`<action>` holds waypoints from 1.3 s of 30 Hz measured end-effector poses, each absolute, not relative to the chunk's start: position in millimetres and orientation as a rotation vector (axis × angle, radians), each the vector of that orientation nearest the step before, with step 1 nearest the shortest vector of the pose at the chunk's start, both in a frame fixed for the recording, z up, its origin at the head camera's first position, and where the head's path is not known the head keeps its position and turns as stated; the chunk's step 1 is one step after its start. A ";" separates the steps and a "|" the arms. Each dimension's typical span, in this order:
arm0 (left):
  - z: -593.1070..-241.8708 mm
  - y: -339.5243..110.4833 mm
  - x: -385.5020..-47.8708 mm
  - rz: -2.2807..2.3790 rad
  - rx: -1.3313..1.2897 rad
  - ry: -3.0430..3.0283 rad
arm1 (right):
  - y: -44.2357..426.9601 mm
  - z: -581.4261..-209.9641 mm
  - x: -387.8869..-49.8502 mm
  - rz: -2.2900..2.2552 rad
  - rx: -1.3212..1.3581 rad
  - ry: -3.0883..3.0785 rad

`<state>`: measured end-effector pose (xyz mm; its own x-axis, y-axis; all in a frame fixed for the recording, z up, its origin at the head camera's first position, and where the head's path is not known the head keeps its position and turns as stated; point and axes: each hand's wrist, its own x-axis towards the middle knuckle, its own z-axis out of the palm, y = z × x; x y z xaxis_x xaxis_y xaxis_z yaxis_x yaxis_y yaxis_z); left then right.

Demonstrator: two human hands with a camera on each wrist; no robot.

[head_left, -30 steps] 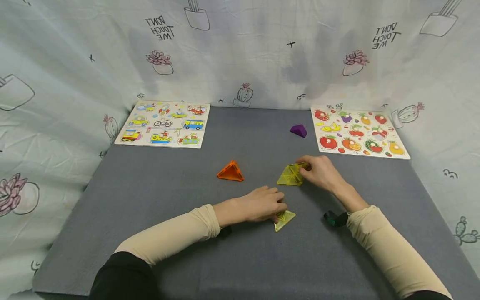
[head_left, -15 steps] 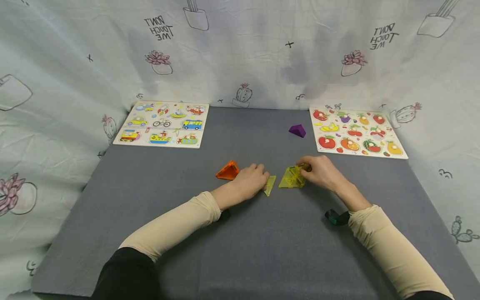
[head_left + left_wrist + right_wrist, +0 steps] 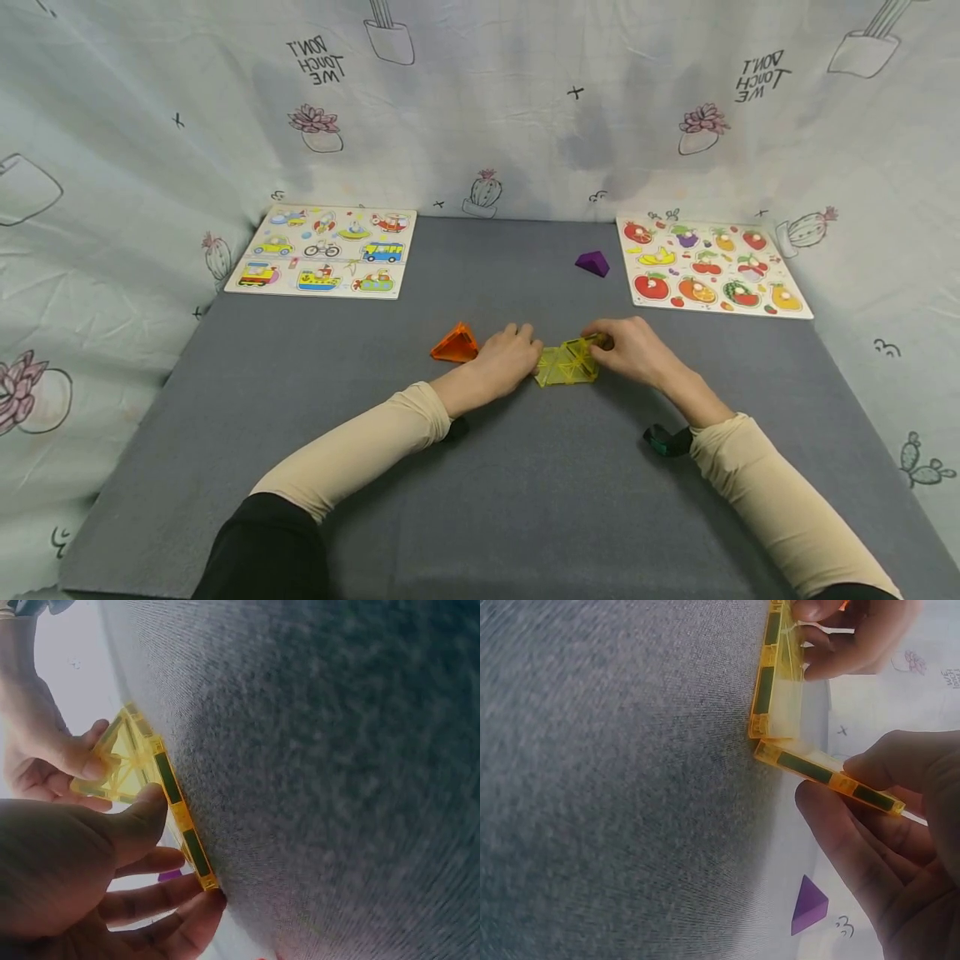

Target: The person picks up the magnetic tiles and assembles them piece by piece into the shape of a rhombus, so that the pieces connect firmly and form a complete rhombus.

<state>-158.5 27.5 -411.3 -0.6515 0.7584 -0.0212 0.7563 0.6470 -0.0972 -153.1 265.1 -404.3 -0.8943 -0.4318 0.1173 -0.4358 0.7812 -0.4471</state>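
Note:
In the head view, translucent yellow magnetic tiles [image 3: 567, 365] lie joined mid-table between both hands. The left hand [image 3: 508, 362] holds the near-left triangular tile by its edge. In the left wrist view, the thumb presses on this tile [image 3: 180, 814] with fingertips under its far corner. The right hand [image 3: 636, 350] pinches another yellow tile [image 3: 829, 777] between thumb and fingers, tilted up from the table. In the right wrist view, its edge meets the flatter tile [image 3: 765, 686] at a corner. An orange triangular piece [image 3: 455, 343] stands just beyond the left hand, partly hidden by it.
A purple faceted piece [image 3: 593, 263] lies further back. A vehicle puzzle board [image 3: 322, 252] lies at the back left and a fruit puzzle board [image 3: 712, 267] at the back right. A printed curtain [image 3: 480, 108] hangs behind the grey table [image 3: 480, 500].
The left hand has carried its yellow tile forward from the near side, then right against the other yellow tiles. The right hand has kept its pinch, shifting slightly left.

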 end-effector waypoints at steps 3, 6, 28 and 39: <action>-410.5 26.1 -159.9 0.146 -1.334 -2.863 | 263.7 -404.5 -153.0 0.741 0.729 -2.950; -408.4 24.5 -160.7 0.125 -1.356 -2.896 | 263.3 -404.8 -153.1 0.731 0.726 -2.946; -395.3 35.6 -165.9 -0.390 -1.377 -2.756 | 253.0 -401.5 -143.9 0.748 0.817 -2.902; -390.4 33.2 -162.0 -0.498 -1.397 -2.679 | 249.4 -404.4 -141.2 0.807 0.917 -2.808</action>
